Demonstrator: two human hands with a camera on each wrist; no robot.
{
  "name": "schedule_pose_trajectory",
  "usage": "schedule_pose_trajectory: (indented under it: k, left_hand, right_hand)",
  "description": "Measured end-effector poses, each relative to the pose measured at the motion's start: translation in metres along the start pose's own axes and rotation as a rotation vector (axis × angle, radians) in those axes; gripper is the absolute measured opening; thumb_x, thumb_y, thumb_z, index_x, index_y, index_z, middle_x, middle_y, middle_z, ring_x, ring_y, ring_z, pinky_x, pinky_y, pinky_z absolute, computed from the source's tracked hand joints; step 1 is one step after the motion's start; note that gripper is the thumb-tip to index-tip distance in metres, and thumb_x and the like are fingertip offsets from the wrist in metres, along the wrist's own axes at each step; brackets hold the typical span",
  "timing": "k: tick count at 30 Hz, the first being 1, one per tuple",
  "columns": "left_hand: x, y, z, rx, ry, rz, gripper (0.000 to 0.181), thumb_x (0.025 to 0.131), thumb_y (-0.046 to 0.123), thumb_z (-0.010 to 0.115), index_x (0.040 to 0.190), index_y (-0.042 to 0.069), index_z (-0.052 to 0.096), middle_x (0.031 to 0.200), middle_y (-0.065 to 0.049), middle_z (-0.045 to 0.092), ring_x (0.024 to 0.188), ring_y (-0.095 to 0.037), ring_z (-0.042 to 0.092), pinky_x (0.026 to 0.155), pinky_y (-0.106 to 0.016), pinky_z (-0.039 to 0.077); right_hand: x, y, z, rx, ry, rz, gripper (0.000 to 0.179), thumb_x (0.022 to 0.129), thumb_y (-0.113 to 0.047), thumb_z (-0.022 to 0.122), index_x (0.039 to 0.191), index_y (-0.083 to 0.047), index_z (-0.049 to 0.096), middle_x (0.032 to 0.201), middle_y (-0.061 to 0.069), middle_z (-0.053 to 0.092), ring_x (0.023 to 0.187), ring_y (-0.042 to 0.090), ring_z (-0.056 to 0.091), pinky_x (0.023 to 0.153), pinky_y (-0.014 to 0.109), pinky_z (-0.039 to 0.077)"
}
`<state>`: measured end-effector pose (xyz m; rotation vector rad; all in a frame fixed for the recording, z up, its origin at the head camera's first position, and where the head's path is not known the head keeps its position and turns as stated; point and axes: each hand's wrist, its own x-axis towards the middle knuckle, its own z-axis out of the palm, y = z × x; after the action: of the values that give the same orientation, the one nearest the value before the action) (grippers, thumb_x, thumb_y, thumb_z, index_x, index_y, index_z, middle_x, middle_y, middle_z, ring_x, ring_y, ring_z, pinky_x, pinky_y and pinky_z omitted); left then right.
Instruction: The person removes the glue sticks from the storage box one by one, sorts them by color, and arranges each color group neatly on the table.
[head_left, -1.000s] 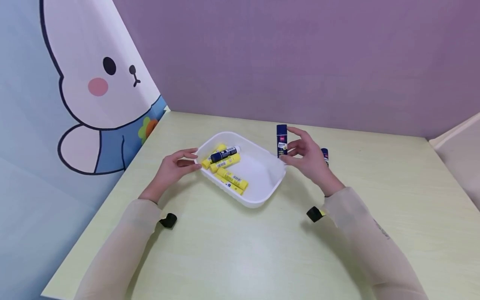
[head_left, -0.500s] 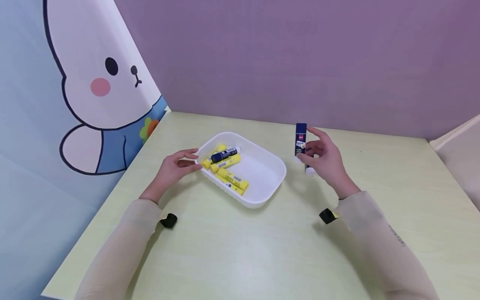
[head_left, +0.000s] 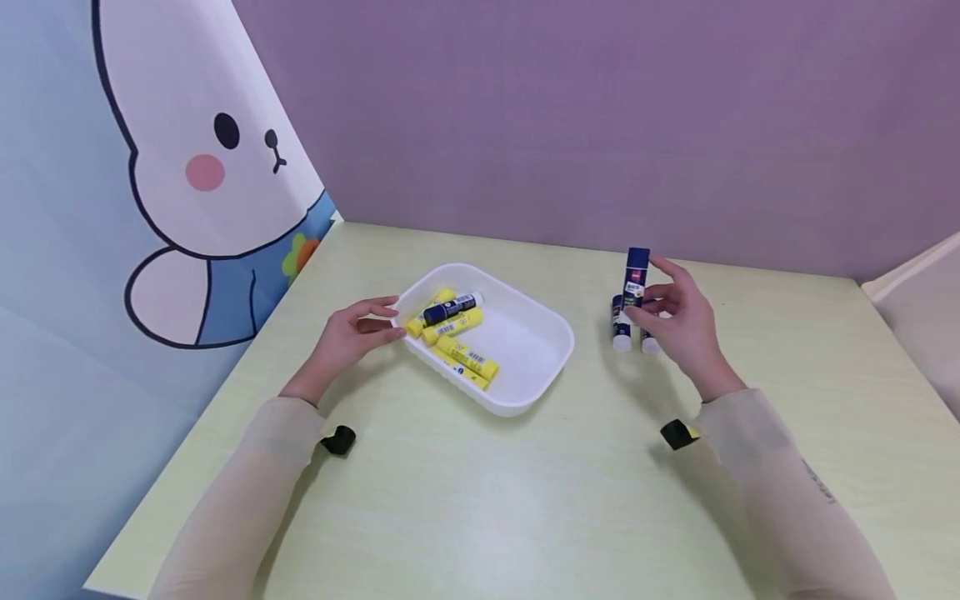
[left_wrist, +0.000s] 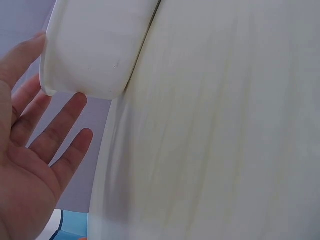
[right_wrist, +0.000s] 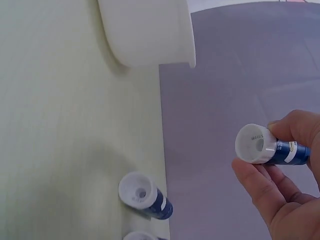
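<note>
Thumb and index finger of my right hand [head_left: 681, 321] pinch a dark blue glue stick [head_left: 636, 271], held upright with its white base [right_wrist: 255, 144] downward. Below and beside it, a second blue glue stick [head_left: 619, 321] stands on the table; a third glue stick [head_left: 649, 342] is mostly hidden by the right hand. My left hand [head_left: 351, 342] holds the left corner of a white plastic basket [head_left: 536, 358], thumb and fingers at the rim. Several yellow glue sticks [head_left: 467, 357] and one blue glue stick [head_left: 448, 309] lie in the basket's left part.
The pale wooden table [head_left: 480, 500] meets a purple partition [head_left: 585, 125] at the back. On the left hangs a blue cloth with a cartoon rabbit [head_left: 202, 225]. A white panel [head_left: 922, 308] stands at the right edge.
My right hand has moved right with the blue glue stick, away from the basket and over the standing glue sticks, one of which now shows on its left. The left hand and basket stay put.
</note>
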<state>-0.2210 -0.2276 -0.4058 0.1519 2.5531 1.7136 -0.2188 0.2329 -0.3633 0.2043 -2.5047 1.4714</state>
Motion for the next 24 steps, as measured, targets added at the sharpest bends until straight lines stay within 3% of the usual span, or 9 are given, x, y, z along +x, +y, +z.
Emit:
schedule_pose_trajectory:
  k: [19,24]
  left_hand:
    - [-0.001,0.001,0.001,-0.005,0.006,0.002,0.037,0.088,0.02,0.078,0.12,0.004,0.066,0.15,-0.004,0.048,0.113,-0.03,0.064,0.088,-0.026,0.055]
    - [-0.002,0.002,0.001,-0.001,0.005,0.002,0.036,0.089,0.02,0.078,0.12,0.005,0.066,0.15,-0.003,0.048,0.114,-0.03,0.063,0.088,-0.027,0.055]
  right_hand:
    - [-0.006,0.029,-0.027,-0.06,0.051,0.042,0.079,0.088,-0.005,0.074,0.155,-0.021,0.034,0.103,0.003,0.059,0.082,0.0,0.059,0.067,0.01,0.05]
    - [-0.007,0.037,-0.034,-0.088,0.056,0.07,0.08,0.089,-0.007,0.074,0.156,-0.019,0.032,0.108,0.01,0.059,0.082,-0.002,0.057,0.066,0.009,0.05]
